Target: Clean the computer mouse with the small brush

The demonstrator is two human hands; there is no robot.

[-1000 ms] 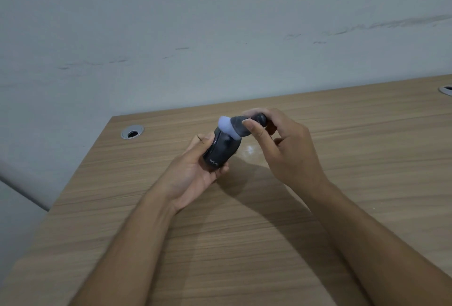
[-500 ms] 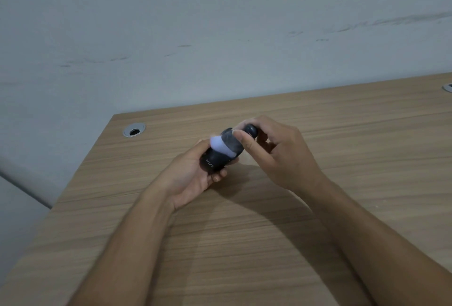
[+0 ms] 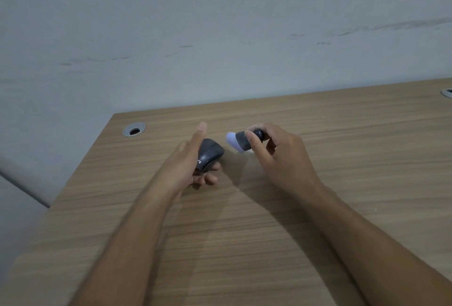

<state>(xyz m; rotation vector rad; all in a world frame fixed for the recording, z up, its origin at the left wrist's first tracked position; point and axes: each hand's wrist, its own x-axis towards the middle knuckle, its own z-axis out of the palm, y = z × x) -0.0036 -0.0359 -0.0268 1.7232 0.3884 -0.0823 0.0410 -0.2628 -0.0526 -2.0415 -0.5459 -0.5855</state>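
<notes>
left hand (image 3: 188, 166) cradles dark computer mouse (image 3: 209, 155) just above wooden desk (image 3: 342, 159), fingers curled beneath, thumb straight up, likely exposing its top for brushing. right hand (image 3: 281, 156) pinches small brush (image 3: 241, 140), pale bristles aimed at mouse, not touching. mouse underside hidden; logo partly covered.

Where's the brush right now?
In the head view, the small brush is pinched in the right hand, just right of the mouse in the left hand, not touching it.
</notes>
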